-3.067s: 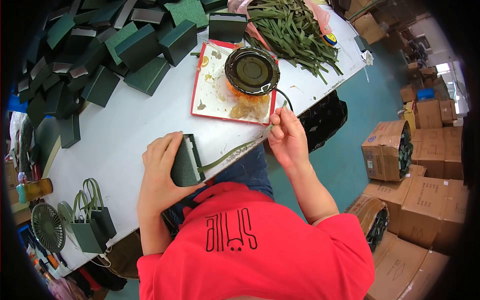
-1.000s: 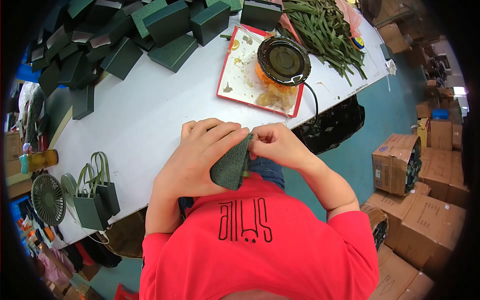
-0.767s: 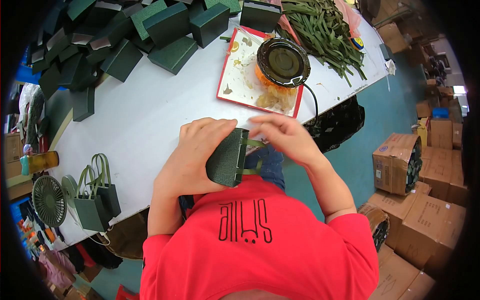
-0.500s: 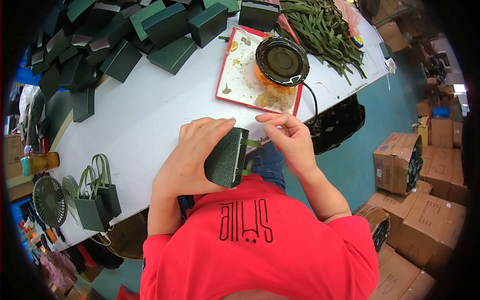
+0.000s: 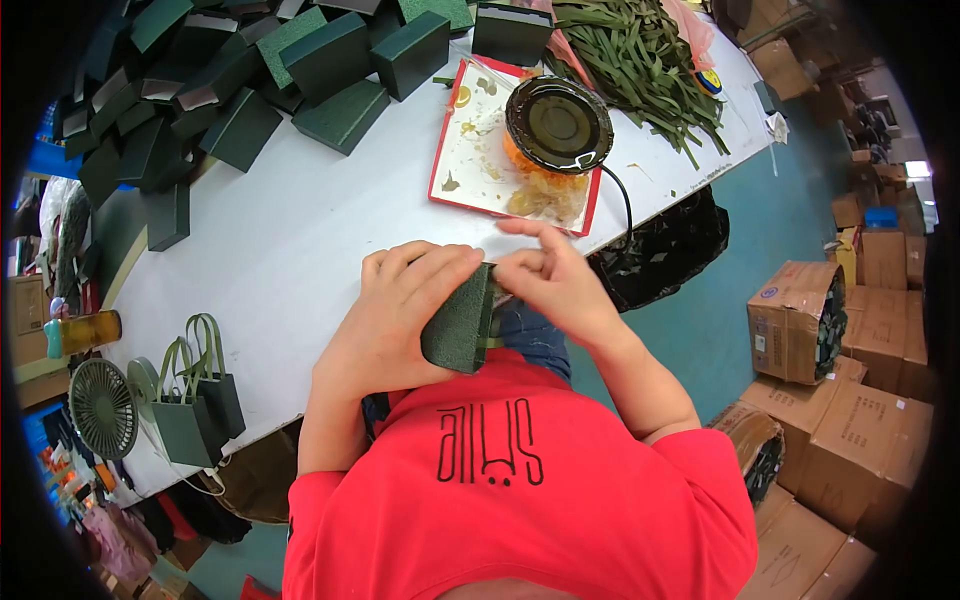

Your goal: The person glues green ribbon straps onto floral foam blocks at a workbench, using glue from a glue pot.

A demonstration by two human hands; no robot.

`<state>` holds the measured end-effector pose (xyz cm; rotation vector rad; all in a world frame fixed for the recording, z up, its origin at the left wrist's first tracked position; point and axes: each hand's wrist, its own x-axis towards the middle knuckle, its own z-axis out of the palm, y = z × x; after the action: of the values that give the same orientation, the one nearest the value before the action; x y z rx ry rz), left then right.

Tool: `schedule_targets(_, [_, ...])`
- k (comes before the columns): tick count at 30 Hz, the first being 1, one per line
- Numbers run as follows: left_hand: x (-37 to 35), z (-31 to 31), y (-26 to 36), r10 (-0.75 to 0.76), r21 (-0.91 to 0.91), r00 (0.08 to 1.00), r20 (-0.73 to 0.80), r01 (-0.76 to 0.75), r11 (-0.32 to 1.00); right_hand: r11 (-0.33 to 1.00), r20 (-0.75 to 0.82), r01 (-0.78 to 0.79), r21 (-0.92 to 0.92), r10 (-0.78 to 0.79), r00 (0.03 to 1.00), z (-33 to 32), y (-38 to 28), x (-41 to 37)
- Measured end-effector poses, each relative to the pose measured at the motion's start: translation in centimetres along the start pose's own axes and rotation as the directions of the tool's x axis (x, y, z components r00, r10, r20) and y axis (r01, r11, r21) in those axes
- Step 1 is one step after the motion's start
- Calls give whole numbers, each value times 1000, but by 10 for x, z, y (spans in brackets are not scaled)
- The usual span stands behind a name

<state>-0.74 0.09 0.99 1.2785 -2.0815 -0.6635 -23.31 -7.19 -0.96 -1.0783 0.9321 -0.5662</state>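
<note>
My left hand (image 5: 378, 322) is wrapped round a small dark green paper bag (image 5: 458, 325), tilted with its mouth toward the right. At that mouth my right hand (image 5: 560, 288) is closed, thumb and curled fingers pressed against the upper part of the opening, index finger bent out above. An olive ribbon handle (image 5: 495, 341) shows at the lower part of the mouth; its upper end goes in under my right fingertips, which mostly hide it. Just beyond the hands, a round black pot of glue (image 5: 558, 125) stands on a stained white board with red edges (image 5: 447, 190).
Many dark green bags (image 5: 325, 60) are heaped at the back left. A pile of olive ribbons (image 5: 640, 70) lies at the back right. Finished bags with handles (image 5: 190, 425) stand beside a small fan (image 5: 103, 408) at left. Cardboard boxes (image 5: 850, 440) are stacked on the right.
My right hand has moved left to the bag's mouth, bringing the upper ribbon end against it. The bag has turned slightly in my left hand.
</note>
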Motion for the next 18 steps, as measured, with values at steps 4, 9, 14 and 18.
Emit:
schedule_targets(4, [-2, -4, -1, -18, -41, 999, -50, 16, 999, 989, -142, 79, 129, -60, 988, -11, -4, -4])
schedule_targets(9, [0, -1, -3, 30, -38, 998, -57, -33, 999, 990, -123, 132, 40, -126, 984, 2, 7, -5])
schedule_targets(14, [1, 1, 0, 44, -18, 999, -7, -44, 999, 968, -7, -28, -250, 27, 1000, 4, 11, -4])
schedule_targets(18, [2, 2, 3, 32, 96, 998, 60, -37, 995, 968, -4, 8, -249, -9, 1000, 4, 16, 1])
